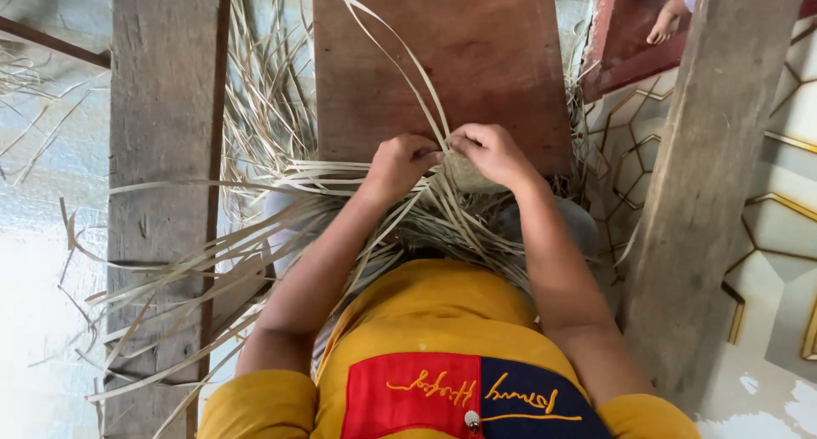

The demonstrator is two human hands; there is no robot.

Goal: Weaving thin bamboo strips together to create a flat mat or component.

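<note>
My left hand [400,162] and my right hand [492,152] meet over a small piece of woven pale straw work [466,173] held at my lap. Both hands pinch thin flat straw strips [408,60] that arc up and away over a reddish-brown wooden board [477,56]. Many loose strips [204,260] fan out from the weaving toward the left and down over my knees. My yellow shirt [434,320] fills the bottom of the view.
A weathered grey wooden post [162,133] runs vertically on the left, another slanted post [715,175] on the right. Tiled floor with gold hexagon lines [783,226] lies at the right. Another person's bare foot [664,26] shows at top right on a red mat.
</note>
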